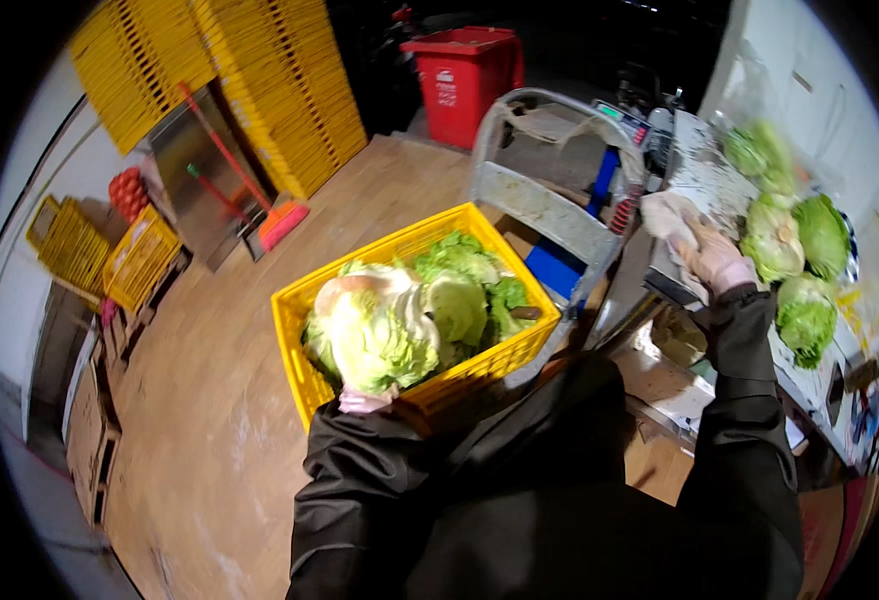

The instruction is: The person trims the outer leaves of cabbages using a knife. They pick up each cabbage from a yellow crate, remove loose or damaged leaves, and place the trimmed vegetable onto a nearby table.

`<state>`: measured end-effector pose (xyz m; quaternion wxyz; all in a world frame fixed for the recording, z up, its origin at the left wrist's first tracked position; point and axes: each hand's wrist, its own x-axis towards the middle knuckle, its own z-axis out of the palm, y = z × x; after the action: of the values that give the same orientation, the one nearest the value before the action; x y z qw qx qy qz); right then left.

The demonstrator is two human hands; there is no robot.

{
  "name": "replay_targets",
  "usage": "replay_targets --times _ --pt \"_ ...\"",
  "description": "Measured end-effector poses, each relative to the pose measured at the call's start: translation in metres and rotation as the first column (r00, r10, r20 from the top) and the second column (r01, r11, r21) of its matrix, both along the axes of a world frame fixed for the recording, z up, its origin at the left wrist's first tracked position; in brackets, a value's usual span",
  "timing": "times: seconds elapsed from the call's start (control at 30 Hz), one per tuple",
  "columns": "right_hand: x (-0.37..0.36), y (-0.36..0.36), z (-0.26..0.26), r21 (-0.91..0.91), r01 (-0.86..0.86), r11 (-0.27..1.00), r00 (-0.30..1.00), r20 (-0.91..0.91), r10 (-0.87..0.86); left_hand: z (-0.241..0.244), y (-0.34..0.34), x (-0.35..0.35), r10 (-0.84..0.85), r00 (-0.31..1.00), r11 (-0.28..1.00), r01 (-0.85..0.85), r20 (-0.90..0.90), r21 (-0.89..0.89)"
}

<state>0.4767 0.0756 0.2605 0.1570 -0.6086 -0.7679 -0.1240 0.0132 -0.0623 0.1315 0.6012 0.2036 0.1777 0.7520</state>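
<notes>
A yellow plastic crate [287,315] of lettuce leaves and heads is in front of me, beside a folding metal chair [552,214]. My left hand [368,399], gloved, is at the crate's near side, under a large pale lettuce head [387,330]; most of its fingers are hidden behind the lettuce. On the right, my gloved right hand [713,255] holds a crumpled light cloth [668,214] on the dirty table's edge. Several lettuce heads [773,240] lie on the table beyond that hand. A brown handle-like piece [525,313] lies at the crate's right end.
Tall stacks of yellow crates [274,90] stand at the back left, near a red broom [282,223] and a dustpan [253,238]. Behind the chair are a red bin [458,90] and a digital scale display [609,111]. More crates [141,259] and a red net bag [128,195] are left.
</notes>
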Motion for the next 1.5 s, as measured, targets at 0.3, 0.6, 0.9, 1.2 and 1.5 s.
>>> replay_targets --times 0.3,0.6,0.9,1.2,1.5 --pt "-0.031 0.023 0.027 0.169 0.116 0.979 0.925 -0.378 -0.044 -0.006 -0.006 -0.009 -0.019 0.994 0.996 0.009 0.110 0.086" --pt "-0.280 -0.089 0.018 0.069 -0.827 0.558 0.141 -0.935 0.325 0.012 -0.006 -0.016 0.587 -0.229 0.776 -0.114 -0.776 0.621" --pt "-0.348 -0.066 -0.066 0.342 -0.846 0.410 0.148 -0.588 0.795 -0.016 -0.010 -0.016 0.474 -0.216 0.841 -0.176 -0.854 0.511" --pt "-0.325 -0.023 -0.085 0.413 -0.619 0.669 -0.478 -0.873 0.097 0.004 -0.007 -0.021 0.470 -0.438 0.790 -0.179 -0.766 0.587" --pt "-0.334 -0.055 -0.106 0.315 -0.756 0.574 0.207 -0.717 0.666 -0.042 -0.009 -0.017 -0.211 0.936 0.977 0.191 0.281 0.095"
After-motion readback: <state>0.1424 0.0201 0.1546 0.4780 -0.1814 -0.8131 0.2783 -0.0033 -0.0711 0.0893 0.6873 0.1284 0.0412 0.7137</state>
